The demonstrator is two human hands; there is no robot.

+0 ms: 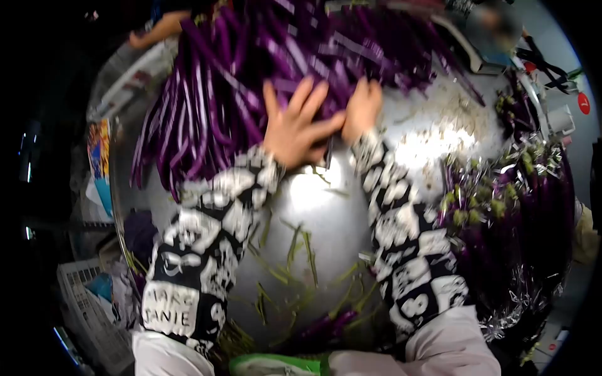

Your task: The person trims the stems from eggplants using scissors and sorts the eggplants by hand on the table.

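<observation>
A big heap of long, glossy purple vegetable stalks (pixel 200 106) covers the far part of the metal table (pixel 313 207). My left hand (pixel 298 128) lies against the near edge of the heap, fingers spread and blurred by motion. Right beside it, my right hand (pixel 364 108) is closed, its fingers curled together at the stalks; what they grip, if anything, is hidden. Thin green trimmings (pixel 301 250) are scattered between my forearms. A few purple pieces (pixel 329 326) lie close to my body.
On the right stand bundles of purple stalks (pixel 533 219) with green tops in shiny clear wrap. Another person's hand (pixel 162 28) reaches in at the upper left. A pale-rimmed device (pixel 461 41) sits at the upper right. A white plastic crate (pixel 91 307) is at lower left.
</observation>
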